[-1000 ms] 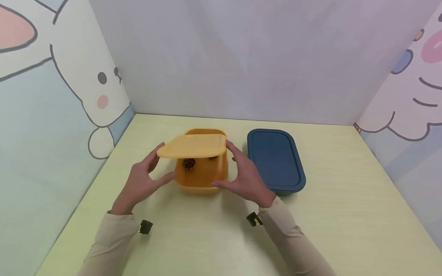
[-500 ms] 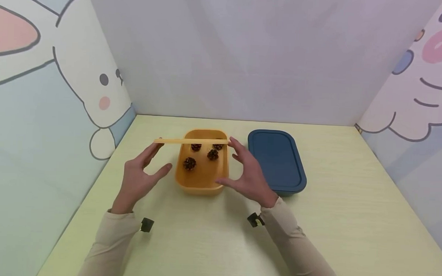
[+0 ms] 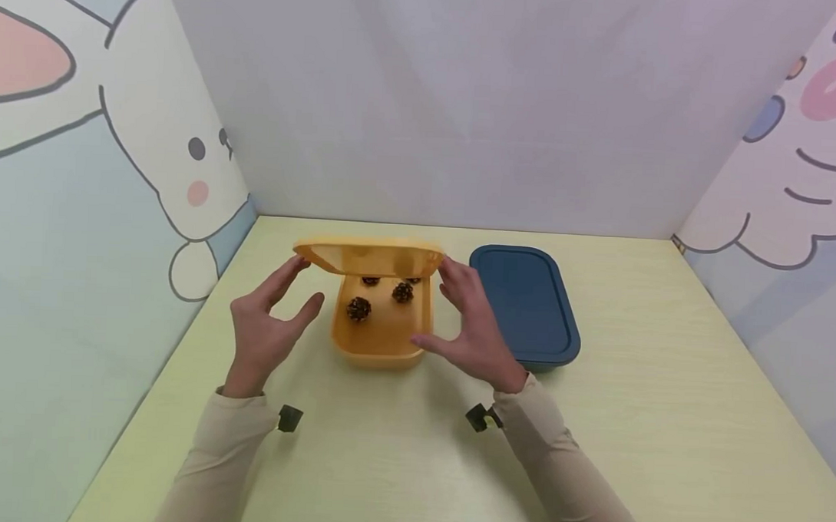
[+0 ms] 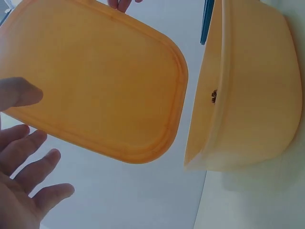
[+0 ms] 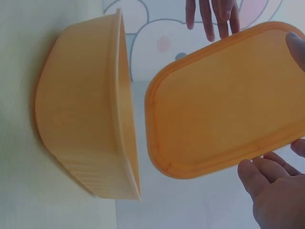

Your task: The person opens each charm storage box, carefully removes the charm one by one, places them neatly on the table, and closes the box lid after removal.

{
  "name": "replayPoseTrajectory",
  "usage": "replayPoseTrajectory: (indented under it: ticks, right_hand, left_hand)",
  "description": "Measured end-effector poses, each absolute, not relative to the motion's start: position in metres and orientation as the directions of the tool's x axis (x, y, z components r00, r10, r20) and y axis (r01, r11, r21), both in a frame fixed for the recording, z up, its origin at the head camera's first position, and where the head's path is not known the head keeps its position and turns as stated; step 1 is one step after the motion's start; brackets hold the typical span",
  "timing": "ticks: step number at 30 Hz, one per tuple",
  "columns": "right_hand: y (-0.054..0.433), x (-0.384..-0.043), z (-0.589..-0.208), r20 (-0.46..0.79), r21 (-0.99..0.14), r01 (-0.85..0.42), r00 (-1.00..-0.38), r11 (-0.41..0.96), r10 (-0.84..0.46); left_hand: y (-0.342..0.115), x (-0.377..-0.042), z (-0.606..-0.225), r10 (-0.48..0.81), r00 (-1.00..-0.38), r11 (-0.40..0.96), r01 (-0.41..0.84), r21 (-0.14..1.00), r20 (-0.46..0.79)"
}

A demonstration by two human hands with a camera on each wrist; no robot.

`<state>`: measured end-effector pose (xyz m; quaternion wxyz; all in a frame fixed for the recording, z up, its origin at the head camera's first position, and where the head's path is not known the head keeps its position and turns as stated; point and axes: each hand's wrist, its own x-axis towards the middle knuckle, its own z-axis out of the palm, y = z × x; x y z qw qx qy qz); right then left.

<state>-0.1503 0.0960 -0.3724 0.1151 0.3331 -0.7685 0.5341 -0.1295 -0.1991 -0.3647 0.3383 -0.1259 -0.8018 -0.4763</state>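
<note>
A yellow plastic lid (image 3: pixel 370 259) is tipped up above the back of a yellow box (image 3: pixel 380 344), its underside turned towards me. My left hand (image 3: pixel 266 332) touches the lid's left edge with its fingertips, thumb apart from it. At the right edge, the fingertips of my right hand (image 3: pixel 478 332) press in the same way, its thumb near the box's front right corner. Pinecones lie in the box, one (image 3: pixel 359 309) at left and another (image 3: pixel 402 292) at centre; others at the back are partly hidden by the lid. In the left wrist view the lid (image 4: pixel 105 86) hangs clear of the box.
A dark blue lidded box (image 3: pixel 523 303) stands just right of the yellow one, close to my right hand. Both boxes are on a pale table (image 3: pixel 397 460). Walls with cartoon animals rise on the left and right, and a plain wall (image 3: pixel 465 109) stands behind.
The lid has tilted from nearly flat, through edge-on, to showing its underside, and moved slightly back. More of the box's inside and its pinecones shows. My hands have shifted little.
</note>
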Motion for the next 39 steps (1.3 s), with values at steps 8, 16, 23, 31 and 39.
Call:
replayPoseTrajectory:
  ticks: [8, 16, 23, 31, 39]
  right_hand:
    - [0.097, -0.147, -0.366, 0.517, -0.761, -0.613, -0.771, 0.213, -0.372]
    - [0.098, -0.143, -0.364, 0.49, -0.79, -0.581, -0.791, 0.196, -0.366]
    - [0.098, -0.141, -0.361, 0.466, -0.808, -0.558, -0.802, 0.19, -0.375]
    - [0.095, -0.145, -0.365, 0.34, -0.867, -0.446, -0.854, 0.221, -0.393]
    - [0.094, -0.149, -0.368, 0.312, -0.89, -0.42, -0.846, 0.178, -0.433]
  left_hand:
    - [-0.194, -0.132, -0.363, -0.125, -0.698, 0.43, 0.603, 0.672, 0.706]
    - [-0.189, -0.134, -0.36, -0.148, -0.64, 0.356, 0.677, 0.644, 0.754]
    - [-0.188, -0.134, -0.362, -0.177, -0.705, 0.248, 0.644, 0.724, 0.687]
    - [-0.192, -0.13, -0.369, -0.165, -0.844, 0.078, 0.505, 0.859, 0.511]
    - [-0.195, -0.126, -0.377, -0.149, -0.926, -0.021, 0.355, 0.935, 0.348]
